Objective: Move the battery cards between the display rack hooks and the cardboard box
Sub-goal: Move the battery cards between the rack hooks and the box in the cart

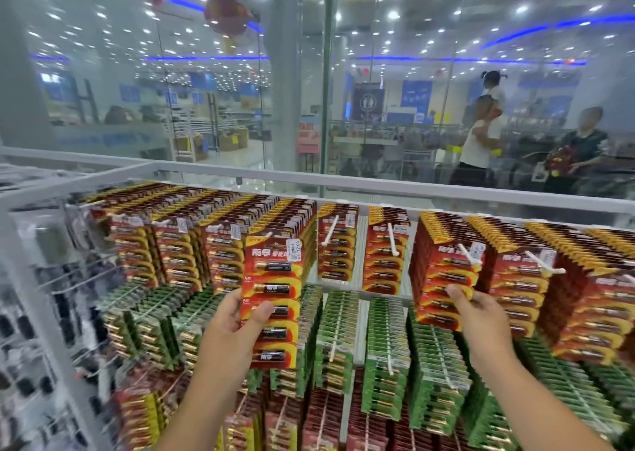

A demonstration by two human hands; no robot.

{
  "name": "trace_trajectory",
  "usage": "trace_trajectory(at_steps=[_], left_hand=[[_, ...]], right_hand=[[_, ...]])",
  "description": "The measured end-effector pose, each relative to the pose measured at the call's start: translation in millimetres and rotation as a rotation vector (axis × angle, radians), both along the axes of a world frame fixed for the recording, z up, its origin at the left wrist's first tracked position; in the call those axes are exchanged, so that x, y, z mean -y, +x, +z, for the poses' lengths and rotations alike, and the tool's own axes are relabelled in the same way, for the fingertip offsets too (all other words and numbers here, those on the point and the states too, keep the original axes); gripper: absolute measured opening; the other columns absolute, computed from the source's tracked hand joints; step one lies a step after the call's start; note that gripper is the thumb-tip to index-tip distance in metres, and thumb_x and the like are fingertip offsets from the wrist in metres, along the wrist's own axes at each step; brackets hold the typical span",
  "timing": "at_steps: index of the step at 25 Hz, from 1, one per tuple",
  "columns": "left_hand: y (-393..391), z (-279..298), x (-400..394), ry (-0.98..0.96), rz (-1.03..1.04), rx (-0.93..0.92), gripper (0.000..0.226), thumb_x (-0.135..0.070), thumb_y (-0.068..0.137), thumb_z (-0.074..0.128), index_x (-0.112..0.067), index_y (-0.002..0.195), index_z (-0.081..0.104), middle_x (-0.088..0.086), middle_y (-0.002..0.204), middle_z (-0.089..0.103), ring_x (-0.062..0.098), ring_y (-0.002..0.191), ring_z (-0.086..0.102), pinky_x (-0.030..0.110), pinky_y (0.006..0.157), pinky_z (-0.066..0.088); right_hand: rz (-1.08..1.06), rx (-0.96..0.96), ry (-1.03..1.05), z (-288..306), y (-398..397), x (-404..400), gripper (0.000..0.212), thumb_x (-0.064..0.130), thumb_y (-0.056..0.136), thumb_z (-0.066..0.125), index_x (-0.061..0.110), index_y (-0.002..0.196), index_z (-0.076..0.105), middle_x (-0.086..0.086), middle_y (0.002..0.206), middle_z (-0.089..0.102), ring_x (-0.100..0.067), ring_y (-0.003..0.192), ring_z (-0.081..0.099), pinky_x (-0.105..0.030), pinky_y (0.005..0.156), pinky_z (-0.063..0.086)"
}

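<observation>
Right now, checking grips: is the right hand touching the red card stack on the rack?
Touching. The head view shows the right hand with its thumb pressed on the front of the red card stack, fingers behind its lower edge.

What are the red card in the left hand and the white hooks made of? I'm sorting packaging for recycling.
Red card: glossy printed cardboard, probably with clear plastic blisters, judging by the sheen over the batteries. Hooks: smooth, matte white, likely plastic or coated metal; I cannot tell which.
</observation>
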State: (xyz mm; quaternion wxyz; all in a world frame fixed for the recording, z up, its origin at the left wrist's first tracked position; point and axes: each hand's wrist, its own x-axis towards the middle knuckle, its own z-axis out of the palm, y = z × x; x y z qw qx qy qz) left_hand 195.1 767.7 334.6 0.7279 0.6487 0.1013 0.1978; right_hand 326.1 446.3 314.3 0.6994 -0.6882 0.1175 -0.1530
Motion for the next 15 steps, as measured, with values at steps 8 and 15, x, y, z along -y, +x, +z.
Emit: trace_trajectory(at_steps=[8,15], left_hand=[[40,-9,-48,0.123,-0.037,0.013,0.016,-0.031,0.102,0.061,-0.036,0.117,0.063,-0.008,0.103,0.080,0.016,0.085,0.078,0.036,0.066,0.062],[72,-21,-58,0.165,-0.131,-0.015,0.033,-0.034,0.101,0.063,-0.028,0.133,0.055,-0.010,0.113,0.074,0.001,0.085,0.073,0.018,0.060,0.057]], right_hand=[[-0.101,0.029,-0.106,-15,7,-6,0.062,0.051,0.093,0.069,0.008,0.137,0.058,-0.007,0.128,0.064,-0.029,0.113,0.058,-0.047,0.095,0.048],[-0.159,-0.058,-0.198,-19,-3,-19,0.073,0.050,0.098,0.065,0.011,0.155,0.042,-0.010,0.154,0.050,-0.035,0.137,0.050,-0.054,0.111,0.045]])
